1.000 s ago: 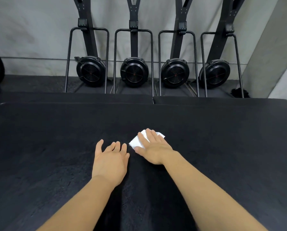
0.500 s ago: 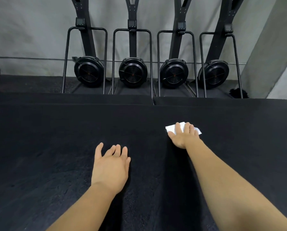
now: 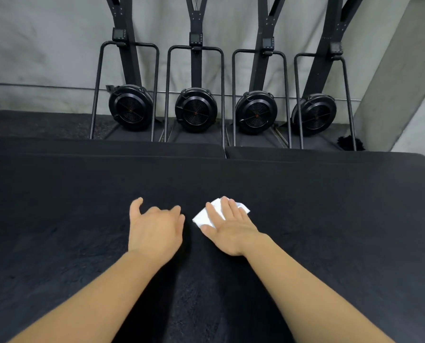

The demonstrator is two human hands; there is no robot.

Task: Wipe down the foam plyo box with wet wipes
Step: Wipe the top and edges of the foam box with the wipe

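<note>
Pressure for wiping likely explains the right hand [image 3: 231, 231] lying flat and straight-fingered, pinning the folded white wet wipe [image 3: 204, 217] to the middle of the black foam plyo box [image 3: 330, 206] top, while the left hand [image 3: 154, 229], loosely curled and holding nothing, rests near that middle too, probably bracing.

Four black metal rowing machines [image 3: 195, 70] stood on end in a row against a pale grey concrete wall [image 3: 45, 45], each with a thin tubular frame looped around its rail. Their round, ribbed flywheel housings sat low, near the floor: the leftmost [image 3: 130, 107], the second [image 3: 196, 110], the third [image 3: 256, 112] and the rightmost [image 3: 314, 115]. A small monitor [image 3: 196, 38] was fixed to each rail. A slanted grey concrete pillar [image 3: 392, 82] rose on the right, with a black fluffy tuft [image 3: 350, 143] at its foot. Dark speckled rubber flooring [image 3: 45, 125] ran beneath.
</note>
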